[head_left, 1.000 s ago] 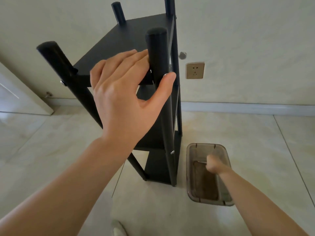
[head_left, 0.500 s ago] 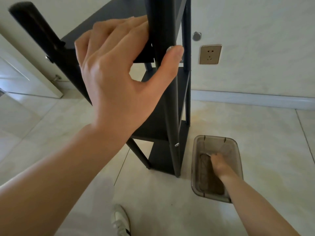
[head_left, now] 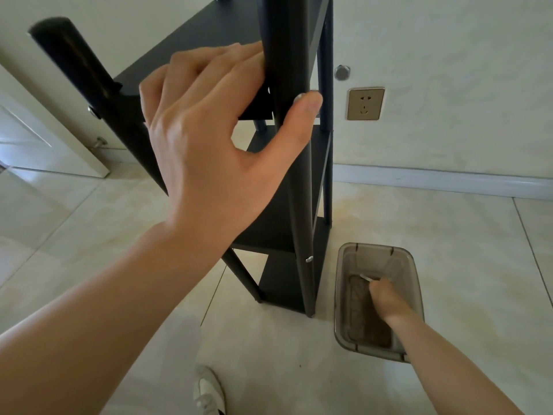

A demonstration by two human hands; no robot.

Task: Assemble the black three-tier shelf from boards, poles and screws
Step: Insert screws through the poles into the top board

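The black three-tier shelf (head_left: 287,211) stands upright on the tiled floor, its boards joined to four poles. My left hand (head_left: 215,130) holds the near right pole (head_left: 284,55) at the top board, fingers behind it and thumb across its front. A silver screw head (head_left: 309,259) shows lower on that pole. My right hand (head_left: 386,298) reaches down into a clear brown plastic box (head_left: 344,295) on the floor to the shelf's right and pinches a small silver tool or screw (head_left: 365,277).
A wall with a socket (head_left: 365,103) and a round metal stud (head_left: 342,72) runs behind the shelf. A white door (head_left: 45,139) stands open at the left. My white shoe (head_left: 208,390) is at the bottom edge.
The view moved closer to the shelf top. My right hand went deeper into the box and now has a silver piece at its fingertips. The left hand kept its hold on the pole.
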